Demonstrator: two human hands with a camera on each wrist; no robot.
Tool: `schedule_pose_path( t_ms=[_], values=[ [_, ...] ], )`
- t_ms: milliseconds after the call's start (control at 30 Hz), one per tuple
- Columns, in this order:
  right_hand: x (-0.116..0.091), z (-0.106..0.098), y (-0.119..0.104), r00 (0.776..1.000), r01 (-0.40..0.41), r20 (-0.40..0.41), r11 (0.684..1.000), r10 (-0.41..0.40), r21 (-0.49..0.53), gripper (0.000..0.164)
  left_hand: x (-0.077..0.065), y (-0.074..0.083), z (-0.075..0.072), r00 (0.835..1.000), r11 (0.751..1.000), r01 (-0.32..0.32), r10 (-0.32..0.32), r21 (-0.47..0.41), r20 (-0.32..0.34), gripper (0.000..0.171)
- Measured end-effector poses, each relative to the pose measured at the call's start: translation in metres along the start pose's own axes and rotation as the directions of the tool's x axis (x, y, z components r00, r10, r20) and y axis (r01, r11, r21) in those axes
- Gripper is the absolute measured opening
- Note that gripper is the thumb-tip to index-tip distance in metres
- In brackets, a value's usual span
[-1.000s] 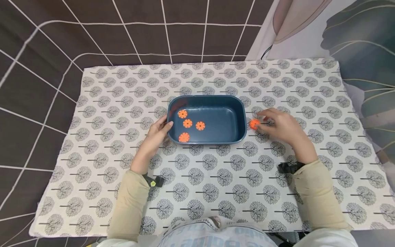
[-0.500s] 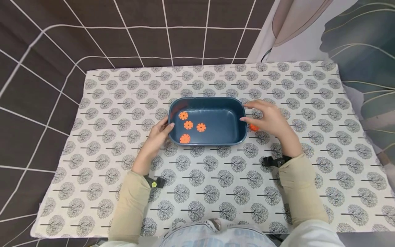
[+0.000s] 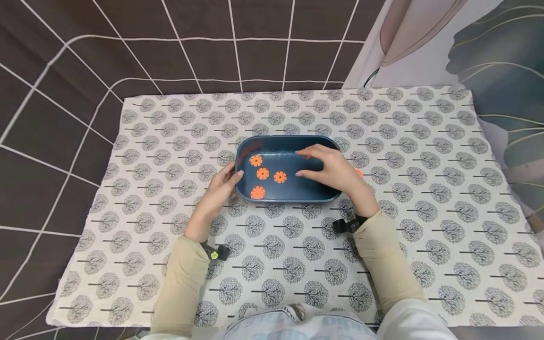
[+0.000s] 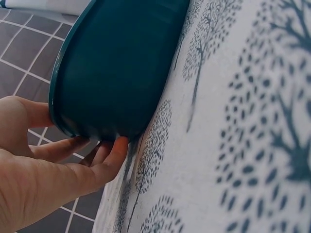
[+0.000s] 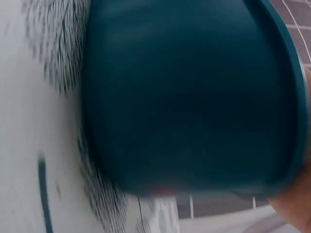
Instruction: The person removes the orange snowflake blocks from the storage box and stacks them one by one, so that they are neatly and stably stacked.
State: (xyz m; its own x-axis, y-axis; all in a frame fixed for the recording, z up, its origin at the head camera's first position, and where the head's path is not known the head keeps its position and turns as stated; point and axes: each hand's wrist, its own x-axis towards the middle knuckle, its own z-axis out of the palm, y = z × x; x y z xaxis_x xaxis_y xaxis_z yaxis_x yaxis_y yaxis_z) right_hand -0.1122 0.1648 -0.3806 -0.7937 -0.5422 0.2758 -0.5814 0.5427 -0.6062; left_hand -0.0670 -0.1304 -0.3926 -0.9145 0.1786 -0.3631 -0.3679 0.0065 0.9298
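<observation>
The left hand [image 3: 216, 196] grips the smooth, round-cornered blue bin [image 3: 297, 192]; the right hand [image 3: 335, 172] hangs over it, thumb and fingers parted, seemingly reaching for the flat, notched orange discs [image 3: 280, 177] inside. Next likely calls for a fingertip pinch. Another orange piece [image 3: 359, 173] lies outside, right of the bin, on tree-printed cloth [image 3: 293, 290].

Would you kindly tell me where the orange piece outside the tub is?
In the head view, the orange piece lies on the cloth, just right of the tub, partly hidden by the right hand.
</observation>
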Motion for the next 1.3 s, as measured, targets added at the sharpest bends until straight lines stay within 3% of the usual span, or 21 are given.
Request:
schedule_pose_path(
  t_ms=[167,333,500,733,933,1300],
  values=[
    [0.011,0.011,-0.011,0.994,-0.04,0.103,0.999,0.042,-0.026,0.054,0.001,0.001,0.0,1.0,1.0,-0.018,0.018,0.025,-0.008,0.053],
    [0.023,0.018,-0.016,0.967,-0.093,0.23,0.993,0.108,-0.075,0.059,0.003,0.003,0.001,1.0,1.0,-0.012,0.012,0.012,-0.011,0.053],
    [0.03,0.026,-0.02,0.942,-0.106,0.307,0.989,0.133,-0.102,0.059,0.003,0.005,0.0,1.0,1.0,-0.003,0.004,0.022,-0.008,0.054],
    [0.036,0.036,-0.024,0.929,-0.098,0.341,0.985,0.142,-0.144,0.055,0.004,0.003,-0.002,1.0,1.0,0.003,-0.003,0.019,-0.002,0.053],
    [0.037,0.042,-0.022,0.91,-0.146,0.356,0.968,0.213,-0.206,0.049,0.006,0.001,-0.003,1.0,1.0,0.009,-0.009,0.007,0.001,0.054],
    [0.038,0.052,-0.022,0.887,-0.219,0.358,0.948,0.293,-0.232,0.044,0.003,-0.002,-0.006,1.0,1.0,0.019,-0.019,0.007,0.002,0.054]
  ],
)
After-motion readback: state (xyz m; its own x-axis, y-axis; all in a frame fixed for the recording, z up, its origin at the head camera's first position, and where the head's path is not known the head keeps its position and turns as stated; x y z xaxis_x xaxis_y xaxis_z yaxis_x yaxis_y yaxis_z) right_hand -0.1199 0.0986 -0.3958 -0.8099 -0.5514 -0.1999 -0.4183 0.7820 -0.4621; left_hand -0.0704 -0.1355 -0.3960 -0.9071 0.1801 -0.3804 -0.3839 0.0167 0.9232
